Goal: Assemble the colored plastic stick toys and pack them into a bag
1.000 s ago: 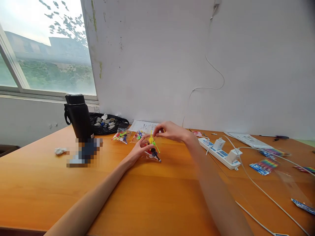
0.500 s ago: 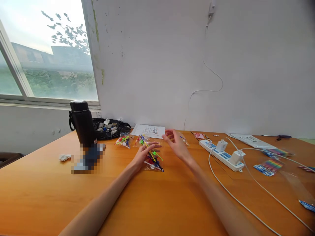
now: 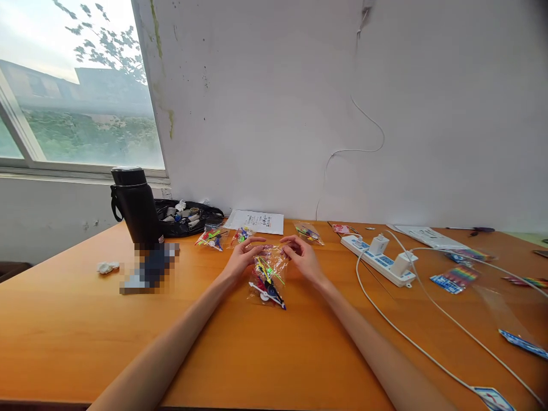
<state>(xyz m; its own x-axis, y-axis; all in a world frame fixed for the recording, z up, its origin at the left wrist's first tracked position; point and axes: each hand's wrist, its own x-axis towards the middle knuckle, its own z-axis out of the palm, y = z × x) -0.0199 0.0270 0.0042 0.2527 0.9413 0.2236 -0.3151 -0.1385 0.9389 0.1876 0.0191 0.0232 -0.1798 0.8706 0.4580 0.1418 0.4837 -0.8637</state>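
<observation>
A small clear plastic bag (image 3: 268, 279) lies in front of me, holding coloured pointers shaped like clock hands in yellow, green, white, red and dark blue. My left hand (image 3: 242, 258) grips the bag's upper left corner between thumb and fingers. At the upper right corner, my right hand (image 3: 302, 258) pinches the same edge. Just beyond my left hand are two similar bags, one at the left (image 3: 211, 237) and one partly hidden behind my fingers (image 3: 240, 234). Another such bag (image 3: 309, 233) rests past my right hand.
A black flask (image 3: 136, 208) stands at the left by a black bag of rubbish (image 3: 192, 220). Printed paper (image 3: 256, 221) lies by the wall. On the right are a power strip (image 3: 377, 261) with chargers and trailing white cables, and packs of rainbow-coloured items (image 3: 456, 278).
My right hand has come down and left from above the table to the bag's top edge. The bag now lies flatter and more visible between both hands. The view has shifted slightly.
</observation>
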